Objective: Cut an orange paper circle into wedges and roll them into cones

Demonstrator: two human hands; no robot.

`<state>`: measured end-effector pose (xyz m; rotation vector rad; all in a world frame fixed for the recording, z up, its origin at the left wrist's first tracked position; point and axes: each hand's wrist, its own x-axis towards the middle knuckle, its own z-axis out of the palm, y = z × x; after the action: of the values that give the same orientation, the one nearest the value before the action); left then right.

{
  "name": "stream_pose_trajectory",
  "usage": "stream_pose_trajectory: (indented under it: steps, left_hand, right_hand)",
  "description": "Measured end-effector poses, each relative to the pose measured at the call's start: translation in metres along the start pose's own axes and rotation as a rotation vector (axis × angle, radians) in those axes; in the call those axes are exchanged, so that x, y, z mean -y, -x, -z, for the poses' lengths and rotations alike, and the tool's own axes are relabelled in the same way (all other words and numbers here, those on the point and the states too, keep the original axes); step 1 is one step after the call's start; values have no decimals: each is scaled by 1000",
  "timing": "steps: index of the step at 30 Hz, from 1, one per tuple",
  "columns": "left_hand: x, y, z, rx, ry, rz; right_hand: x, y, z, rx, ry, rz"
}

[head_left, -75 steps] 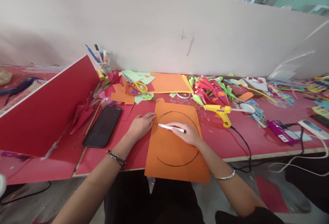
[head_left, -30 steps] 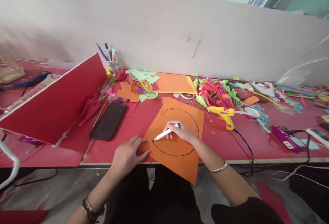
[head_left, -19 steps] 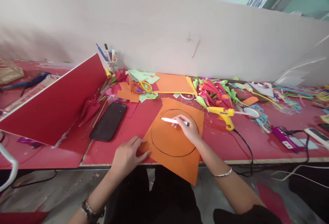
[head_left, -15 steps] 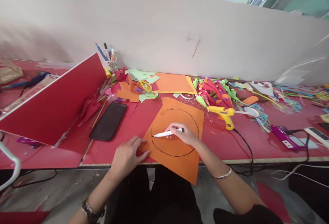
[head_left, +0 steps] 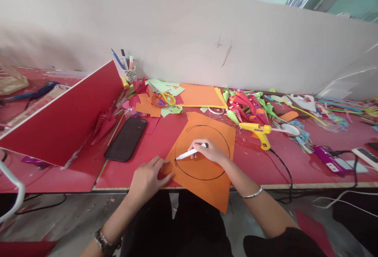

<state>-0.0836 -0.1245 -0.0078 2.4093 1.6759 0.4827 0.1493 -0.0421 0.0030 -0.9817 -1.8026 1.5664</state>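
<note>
On the red tabletop [head_left: 159, 139], orange paper [head_left: 201, 169] is touched at left by the spread left hand [head_left: 147, 176]; a white marker [head_left: 189, 154] is clamped in the right hand [head_left: 207, 150]

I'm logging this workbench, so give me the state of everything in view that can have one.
Marker: uncapped, in right hand
Left hand: open, touching orange sheet
Orange sheet: black circle drawn, overhanging table
Phone: screen dark
Glue gun: lying down, power unclear
Purple socket block: black plug apparently inserted
Pen cup: upright, holding pens
</note>
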Motion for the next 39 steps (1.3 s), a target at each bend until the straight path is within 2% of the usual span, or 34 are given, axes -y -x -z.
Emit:
stream_pose_trajectory:
  steps: [2, 6, 9, 13, 16, 18, 22, 24, 27, 31, 33, 37, 39]
  left_hand:
    - [0, 0, 0, -3, -3, 2]
    - [-1, 0, 0, -1, 10, 4]
    - [-1, -1, 0, -5, 10, -1]
    - [0, 0, 0, -10, 0, -2]
    - [0, 0, 0, -4, 4, 2]
    - [-1, 0, 1, 0, 7, 9]
    - [-1, 0, 1, -1, 14, 11]
    - [0, 0, 0, -5, 17, 8]
    - [0, 0, -1, -4, 22, 10]
    - [-1, 0, 0, 3, 16, 15]
    - [-1, 0, 1, 6, 12, 19]
    - [-1, 0, 0, -4, 21, 17]
    - [0, 0, 0, -14, 22, 14]
  right_hand:
    - [-4, -5, 1, -162, 11, 1]
    - [-14, -11, 10, -585, 93, 13]
    - [-19, -8, 18, -707, 107, 9]
    - [-19, -1, 19, -732, 111, 1]
    - [-15, 3, 14, -675, 98, 16]
    - [-11, 5, 10, -539, 71, 29]
    - [-3, 9, 4, -165, 9, 24]
    - [-1, 9, 2, -70, -4, 19]
    - [0, 7, 2, -36, -3, 0]
    - [-3, 0, 1, -90, 3, -1]
    - [-5, -4, 3, -212, 40, 17]
    - [-13, -9, 10, -547, 84, 23]
    - [-16, -8, 15, -636, 86, 17]
